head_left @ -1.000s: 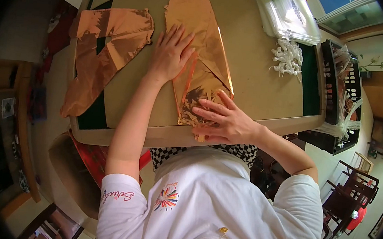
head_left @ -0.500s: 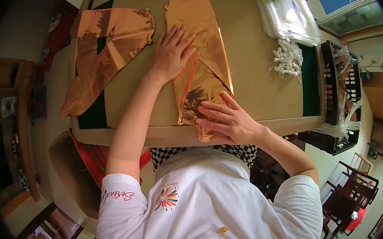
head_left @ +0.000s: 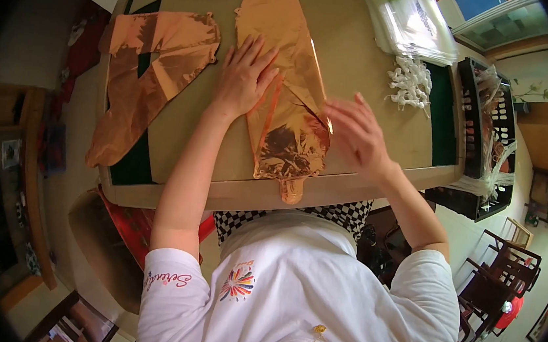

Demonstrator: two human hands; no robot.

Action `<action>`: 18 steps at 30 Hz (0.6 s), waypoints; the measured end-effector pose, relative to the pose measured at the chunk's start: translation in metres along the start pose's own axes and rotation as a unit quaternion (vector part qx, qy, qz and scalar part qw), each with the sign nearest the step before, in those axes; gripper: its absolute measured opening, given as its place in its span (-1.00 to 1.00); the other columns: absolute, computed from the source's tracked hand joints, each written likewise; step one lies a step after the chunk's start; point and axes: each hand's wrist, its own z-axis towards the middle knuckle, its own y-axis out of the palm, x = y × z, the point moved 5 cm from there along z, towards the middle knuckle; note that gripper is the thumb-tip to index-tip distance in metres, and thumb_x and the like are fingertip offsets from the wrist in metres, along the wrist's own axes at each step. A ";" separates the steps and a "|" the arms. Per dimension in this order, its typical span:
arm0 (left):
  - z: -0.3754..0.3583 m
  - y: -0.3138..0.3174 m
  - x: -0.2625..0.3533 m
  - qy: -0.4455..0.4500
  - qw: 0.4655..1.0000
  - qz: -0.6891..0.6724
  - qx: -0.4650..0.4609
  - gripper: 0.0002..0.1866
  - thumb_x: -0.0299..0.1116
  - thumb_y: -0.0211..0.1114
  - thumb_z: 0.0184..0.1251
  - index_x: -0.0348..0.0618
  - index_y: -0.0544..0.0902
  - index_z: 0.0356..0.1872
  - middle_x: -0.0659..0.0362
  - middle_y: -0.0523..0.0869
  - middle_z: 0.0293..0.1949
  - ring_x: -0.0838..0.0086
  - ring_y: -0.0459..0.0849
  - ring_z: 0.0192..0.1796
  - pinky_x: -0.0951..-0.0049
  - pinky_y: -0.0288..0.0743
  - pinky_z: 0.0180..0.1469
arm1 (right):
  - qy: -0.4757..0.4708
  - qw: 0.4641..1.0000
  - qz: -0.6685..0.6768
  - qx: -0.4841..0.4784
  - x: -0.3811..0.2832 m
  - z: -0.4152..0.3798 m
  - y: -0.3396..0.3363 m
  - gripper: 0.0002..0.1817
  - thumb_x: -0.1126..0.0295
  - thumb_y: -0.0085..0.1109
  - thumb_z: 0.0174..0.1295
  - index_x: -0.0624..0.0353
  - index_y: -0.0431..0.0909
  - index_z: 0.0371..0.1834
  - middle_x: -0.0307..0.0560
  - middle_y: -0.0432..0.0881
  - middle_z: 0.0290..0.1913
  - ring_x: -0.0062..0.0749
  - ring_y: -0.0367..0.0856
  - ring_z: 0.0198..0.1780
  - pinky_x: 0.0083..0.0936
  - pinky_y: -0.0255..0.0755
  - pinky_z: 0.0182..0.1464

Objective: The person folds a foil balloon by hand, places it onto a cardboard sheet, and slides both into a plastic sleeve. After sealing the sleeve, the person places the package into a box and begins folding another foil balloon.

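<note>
Left hand (head_left: 246, 79) flat, grip open, on copper foil piece (head_left: 288, 54), tabletop (head_left: 371, 121) beneath, right hand (head_left: 360, 136) at 4 o'clock, grip open, empty.

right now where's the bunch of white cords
In the head view, the bunch of white cords lies on the right side of the table, at the near end of the clear plastic bags and beyond the right hand.
</note>
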 end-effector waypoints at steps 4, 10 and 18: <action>0.001 -0.002 0.000 0.001 1.000 0.008 -0.003 -0.52 -0.02 0.04 0.51 0.07 0.46 0.34 0.01 0.33 0.43 0.12 0.19 0.51 -0.06 0.03 0.48 | 0.056 0.997 -0.057 0.003 0.032 0.004 0.005 -0.54 0.43 0.11 0.30 0.08 0.46 0.30 -0.03 0.47 0.31 -0.13 0.38 0.38 0.05 0.08 0.46; -0.001 0.000 0.000 -0.002 1.000 0.000 -0.002 -0.53 -0.03 0.04 0.51 0.07 0.46 0.34 0.00 0.33 0.43 0.12 0.19 0.51 -0.06 0.02 0.48 | 0.048 0.992 -0.101 -0.060 0.033 0.001 0.019 -0.57 0.41 0.06 0.36 0.06 0.45 0.31 -0.14 0.41 0.38 -0.23 0.27 0.46 -0.01 0.00 0.50; -0.001 0.000 0.000 0.000 1.000 0.004 -0.005 -0.54 -0.07 0.01 0.52 0.11 0.42 0.37 0.02 0.33 0.43 0.13 0.17 0.51 -0.04 0.00 0.48 | 0.033 0.990 -0.114 -0.075 0.034 0.002 0.021 -0.53 0.35 0.03 0.39 0.06 0.39 0.37 -0.15 0.37 0.42 -0.21 0.22 0.49 -0.01 -0.05 0.52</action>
